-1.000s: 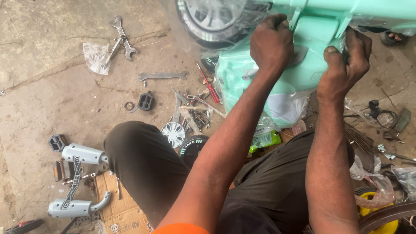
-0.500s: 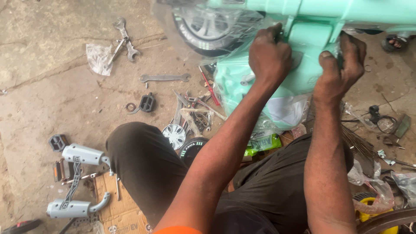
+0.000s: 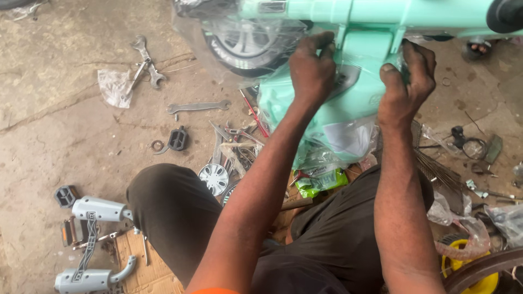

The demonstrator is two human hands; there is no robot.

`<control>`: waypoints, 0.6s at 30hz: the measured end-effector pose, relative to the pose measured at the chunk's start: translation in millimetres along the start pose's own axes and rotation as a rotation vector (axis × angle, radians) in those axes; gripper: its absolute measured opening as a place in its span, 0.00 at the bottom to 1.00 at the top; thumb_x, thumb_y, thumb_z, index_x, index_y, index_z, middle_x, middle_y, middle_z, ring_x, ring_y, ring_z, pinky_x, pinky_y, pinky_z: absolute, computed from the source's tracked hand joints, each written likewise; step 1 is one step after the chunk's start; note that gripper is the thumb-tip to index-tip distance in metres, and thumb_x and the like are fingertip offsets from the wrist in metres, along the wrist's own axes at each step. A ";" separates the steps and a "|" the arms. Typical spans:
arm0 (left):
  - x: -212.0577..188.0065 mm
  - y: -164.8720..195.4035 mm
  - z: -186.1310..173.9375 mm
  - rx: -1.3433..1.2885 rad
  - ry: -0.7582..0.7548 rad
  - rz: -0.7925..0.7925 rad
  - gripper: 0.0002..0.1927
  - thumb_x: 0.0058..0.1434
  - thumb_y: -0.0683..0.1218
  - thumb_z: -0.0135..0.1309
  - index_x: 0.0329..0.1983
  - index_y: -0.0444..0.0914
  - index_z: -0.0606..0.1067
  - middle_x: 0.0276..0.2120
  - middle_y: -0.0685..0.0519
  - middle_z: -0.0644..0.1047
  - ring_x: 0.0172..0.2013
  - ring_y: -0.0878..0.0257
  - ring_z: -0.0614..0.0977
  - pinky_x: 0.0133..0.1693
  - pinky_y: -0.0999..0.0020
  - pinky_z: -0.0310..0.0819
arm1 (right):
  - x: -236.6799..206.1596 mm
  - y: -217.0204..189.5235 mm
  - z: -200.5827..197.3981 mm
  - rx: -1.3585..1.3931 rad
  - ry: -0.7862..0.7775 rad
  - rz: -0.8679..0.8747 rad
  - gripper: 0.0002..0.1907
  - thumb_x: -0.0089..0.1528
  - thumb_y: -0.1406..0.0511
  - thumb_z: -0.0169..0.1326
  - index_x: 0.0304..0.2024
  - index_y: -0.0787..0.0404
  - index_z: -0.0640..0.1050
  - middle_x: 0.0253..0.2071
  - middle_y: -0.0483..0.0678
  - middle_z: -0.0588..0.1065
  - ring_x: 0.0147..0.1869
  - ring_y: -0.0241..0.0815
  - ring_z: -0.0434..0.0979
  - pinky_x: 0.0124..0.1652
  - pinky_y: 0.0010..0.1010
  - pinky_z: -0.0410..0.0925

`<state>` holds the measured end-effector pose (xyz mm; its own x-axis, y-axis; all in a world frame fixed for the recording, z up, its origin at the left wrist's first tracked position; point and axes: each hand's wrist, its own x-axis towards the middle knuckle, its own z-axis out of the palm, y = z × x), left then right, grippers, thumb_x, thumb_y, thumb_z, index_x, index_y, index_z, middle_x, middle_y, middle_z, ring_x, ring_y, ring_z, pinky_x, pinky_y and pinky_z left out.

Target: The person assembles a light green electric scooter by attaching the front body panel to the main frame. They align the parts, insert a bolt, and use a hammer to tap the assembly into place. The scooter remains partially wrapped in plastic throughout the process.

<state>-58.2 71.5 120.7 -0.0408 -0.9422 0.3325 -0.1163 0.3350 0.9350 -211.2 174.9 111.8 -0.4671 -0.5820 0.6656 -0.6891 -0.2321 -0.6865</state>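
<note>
A mint-green bicycle frame (image 3: 359, 54), wrapped in clear plastic film, stands in front of me with a black tyre and grey spoked wheel (image 3: 245, 46) behind it. My left hand (image 3: 311, 68) grips the film on the frame's left side, fingers curled. On the right side of the same part, my right hand (image 3: 407, 81) pinches the film. Both arms reach out over my dark-trousered knees.
Tools lie on the concrete floor: two spanners (image 3: 144, 60), a flat wrench (image 3: 199, 106), a black pedal (image 3: 177, 138), red-handled pliers (image 3: 255, 114), a small wheel disc (image 3: 213, 178). Grey stabiliser brackets (image 3: 92, 239) rest on cardboard at lower left. Wires and a yellow wheel (image 3: 471, 269) sit at right.
The view has tilted down and the frame sits higher in it. Both hands have shifted lower along the green frame, still gripping the plastic film.
</note>
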 end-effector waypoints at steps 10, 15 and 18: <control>9.2 2.4 -2.7 0.052 -0.032 0.116 0.12 0.61 0.42 0.52 0.45 0.35 0.81 0.41 0.41 0.82 0.44 0.46 0.84 0.49 0.56 0.76 | -2.4 -21.1 -5.9 0.004 -0.049 -0.010 0.26 0.62 0.63 0.53 0.60 0.70 0.78 0.58 0.56 0.70 0.64 0.48 0.71 0.62 0.44 0.70; 14.0 -5.3 1.1 0.128 -0.077 0.194 0.10 0.61 0.41 0.47 0.38 0.34 0.78 0.36 0.39 0.81 0.42 0.41 0.81 0.48 0.49 0.73 | -0.7 -26.6 -8.2 0.042 -0.067 0.008 0.27 0.62 0.62 0.54 0.61 0.70 0.77 0.57 0.56 0.70 0.64 0.50 0.71 0.63 0.46 0.69; 22.4 -12.8 3.2 0.156 -0.151 0.168 0.09 0.61 0.42 0.47 0.36 0.34 0.77 0.35 0.38 0.80 0.40 0.40 0.81 0.46 0.48 0.73 | 4.6 -25.7 -8.0 0.039 -0.073 -0.014 0.27 0.61 0.62 0.54 0.60 0.69 0.77 0.56 0.55 0.71 0.63 0.49 0.72 0.61 0.45 0.69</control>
<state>-60.8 46.1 115.8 -0.2191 -0.8666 0.4483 -0.2464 0.4938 0.8340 -200.0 184.4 134.8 -0.4153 -0.6335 0.6529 -0.6721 -0.2700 -0.6895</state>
